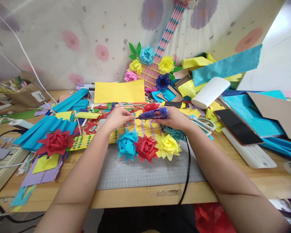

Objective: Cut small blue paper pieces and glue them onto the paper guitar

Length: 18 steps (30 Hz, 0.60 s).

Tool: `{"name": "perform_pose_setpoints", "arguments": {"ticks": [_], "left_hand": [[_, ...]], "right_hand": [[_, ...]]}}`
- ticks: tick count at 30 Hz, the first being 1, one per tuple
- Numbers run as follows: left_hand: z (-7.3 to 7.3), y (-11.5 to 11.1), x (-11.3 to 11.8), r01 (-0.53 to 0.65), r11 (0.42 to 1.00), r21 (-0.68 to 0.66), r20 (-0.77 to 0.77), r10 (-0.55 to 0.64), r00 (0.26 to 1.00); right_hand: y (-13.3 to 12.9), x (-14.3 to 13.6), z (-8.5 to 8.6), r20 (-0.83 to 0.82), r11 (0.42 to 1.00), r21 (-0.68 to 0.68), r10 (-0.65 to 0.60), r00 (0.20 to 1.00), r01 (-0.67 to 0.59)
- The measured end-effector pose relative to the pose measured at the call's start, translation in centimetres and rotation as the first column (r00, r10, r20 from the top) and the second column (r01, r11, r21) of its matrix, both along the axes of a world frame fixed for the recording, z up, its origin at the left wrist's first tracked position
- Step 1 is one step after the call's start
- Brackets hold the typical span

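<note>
My right hand [173, 119] is wrapped round a blue hot glue gun [153, 114], its nozzle pointing left and its black cord hanging over the desk edge. Close to the nozzle, the fingers of my left hand [120, 118] are pinched together; what lies between them is too small to make out. Both hands are above a yellow paper guitar [149, 127] with strings and purple strips. Along its near side sit a blue paper flower [127, 144], a red paper flower [146, 148] and a yellow paper flower [168, 146]. Another red flower shows behind the glue gun.
Beneath the guitar lies a grey cutting mat [145, 174]. Scissors [203, 124], a phone [239, 126] and a white keyboard [251, 150] are at right. A loose red flower [55, 142] and blue crepe paper [46, 129] lie left. A pink paper guitar [166, 38] leans behind.
</note>
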State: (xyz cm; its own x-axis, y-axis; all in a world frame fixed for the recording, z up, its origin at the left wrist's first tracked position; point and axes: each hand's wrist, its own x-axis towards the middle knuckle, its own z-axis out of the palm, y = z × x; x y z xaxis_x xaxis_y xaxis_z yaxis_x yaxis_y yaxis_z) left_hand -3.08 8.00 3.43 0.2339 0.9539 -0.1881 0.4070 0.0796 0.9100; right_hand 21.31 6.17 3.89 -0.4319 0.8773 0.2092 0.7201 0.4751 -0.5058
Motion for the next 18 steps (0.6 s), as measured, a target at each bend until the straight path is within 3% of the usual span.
{"name": "perform_pose_setpoints", "arguments": {"ticks": [18], "left_hand": [[0.02,0.02,0.0,0.003,0.999,-0.046,0.015,-0.003,1.0]], "right_hand": [[-0.02,0.17,0.09,-0.032,0.999,0.043,-0.001,0.999,0.003]]}}
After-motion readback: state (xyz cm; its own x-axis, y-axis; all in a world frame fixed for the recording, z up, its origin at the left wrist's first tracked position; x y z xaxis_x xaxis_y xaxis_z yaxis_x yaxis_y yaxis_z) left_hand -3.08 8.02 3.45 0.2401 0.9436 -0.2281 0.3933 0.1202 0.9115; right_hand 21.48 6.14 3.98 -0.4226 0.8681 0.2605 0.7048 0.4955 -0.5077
